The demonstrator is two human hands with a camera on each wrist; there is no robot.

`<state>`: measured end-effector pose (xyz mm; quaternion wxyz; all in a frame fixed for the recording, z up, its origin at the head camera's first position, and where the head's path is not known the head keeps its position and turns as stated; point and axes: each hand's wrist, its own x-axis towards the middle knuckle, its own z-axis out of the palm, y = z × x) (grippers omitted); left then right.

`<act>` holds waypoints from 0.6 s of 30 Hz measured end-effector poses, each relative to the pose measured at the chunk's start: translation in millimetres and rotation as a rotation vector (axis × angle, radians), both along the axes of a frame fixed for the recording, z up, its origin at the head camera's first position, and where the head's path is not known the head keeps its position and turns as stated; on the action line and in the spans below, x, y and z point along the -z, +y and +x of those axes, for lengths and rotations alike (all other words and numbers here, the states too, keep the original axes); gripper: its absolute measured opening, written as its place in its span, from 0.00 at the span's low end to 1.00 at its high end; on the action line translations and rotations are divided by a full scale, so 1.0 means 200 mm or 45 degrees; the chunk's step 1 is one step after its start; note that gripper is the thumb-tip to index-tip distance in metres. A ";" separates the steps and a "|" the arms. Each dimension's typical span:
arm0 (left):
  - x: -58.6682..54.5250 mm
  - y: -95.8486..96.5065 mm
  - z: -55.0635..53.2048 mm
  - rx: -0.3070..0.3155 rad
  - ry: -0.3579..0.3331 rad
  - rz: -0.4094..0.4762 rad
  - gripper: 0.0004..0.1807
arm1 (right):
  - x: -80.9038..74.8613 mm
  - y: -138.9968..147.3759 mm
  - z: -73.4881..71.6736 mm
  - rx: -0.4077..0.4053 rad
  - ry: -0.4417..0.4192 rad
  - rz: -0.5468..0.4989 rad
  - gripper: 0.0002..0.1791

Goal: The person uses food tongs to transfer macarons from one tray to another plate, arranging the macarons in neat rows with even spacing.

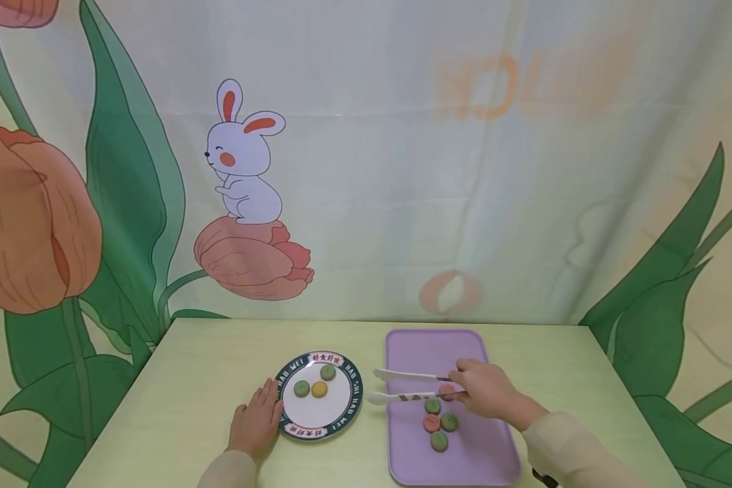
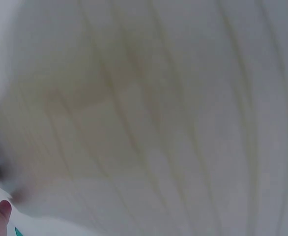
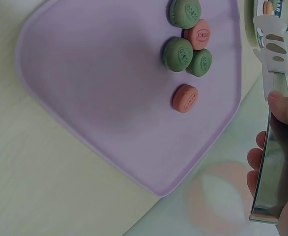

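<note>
My right hand [image 1: 488,390] grips a pair of tongs [image 1: 411,396] with white tips and a metal handle. The tongs are spread over the purple tray [image 1: 433,349], their tips past its left edge towards the plate, with nothing between them. Below them lie green macarons [image 1: 439,441] and pink macarons [image 3: 185,98]. My left hand [image 1: 256,421] rests with fairly straight fingers against the left rim of the round plate [image 1: 356,390]. On the plate sit two green macarons [image 1: 327,372] and a yellow macaron [image 1: 320,389]. Blurred pale cloth covers most of the left wrist view.
The pale table [image 1: 219,352] ends at a hanging cloth [image 1: 366,203] printed with a rabbit and tulips. Plate and tray stand side by side with a narrow gap between them. A small dark object [image 1: 544,478] shows under the right sleeve.
</note>
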<state>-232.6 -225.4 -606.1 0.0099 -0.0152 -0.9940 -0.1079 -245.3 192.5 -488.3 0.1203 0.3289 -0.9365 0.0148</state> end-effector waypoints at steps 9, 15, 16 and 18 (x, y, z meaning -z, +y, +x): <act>0.01 0.00 0.00 -0.002 0.011 -0.011 0.30 | 0.00 0.05 0.02 0.015 -0.026 0.034 0.10; 0.00 0.00 0.00 -0.007 -0.002 -0.005 0.30 | -0.01 0.08 0.03 0.023 -0.056 0.037 0.09; 0.00 0.00 0.00 -0.008 -0.004 -0.008 0.30 | 0.00 0.08 0.03 0.025 -0.060 0.035 0.08; 0.00 0.00 0.00 -0.006 -0.003 -0.013 0.30 | 0.00 0.09 0.04 0.035 -0.060 0.037 0.08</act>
